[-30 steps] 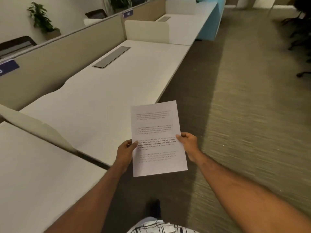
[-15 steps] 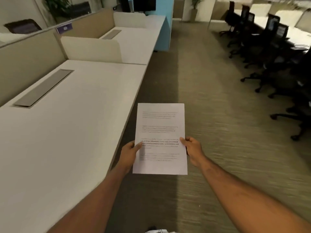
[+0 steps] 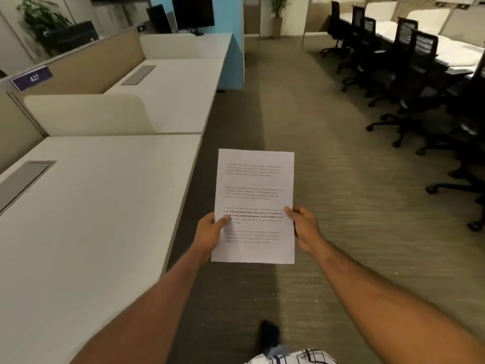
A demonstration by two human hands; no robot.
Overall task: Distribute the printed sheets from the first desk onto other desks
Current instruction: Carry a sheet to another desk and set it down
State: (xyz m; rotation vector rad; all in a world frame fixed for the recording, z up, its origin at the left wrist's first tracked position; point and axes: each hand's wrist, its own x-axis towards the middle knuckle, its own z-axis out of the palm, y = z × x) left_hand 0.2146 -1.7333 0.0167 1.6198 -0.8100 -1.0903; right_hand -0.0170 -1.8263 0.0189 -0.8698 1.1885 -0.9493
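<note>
Two hands (image 3: 210,232) (image 3: 304,227), one visible printed sheet (image 3: 256,185), three white desks (image 3: 91,206) (image 3: 178,93) (image 3: 210,43) at left, two potted plants (image 3: 42,19) (image 3: 277,11) along the top.

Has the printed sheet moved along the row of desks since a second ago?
Yes. The printed sheet, held by the left hand and right hand, has travelled forward along the aisle: the curved divider is now nearer.
</note>
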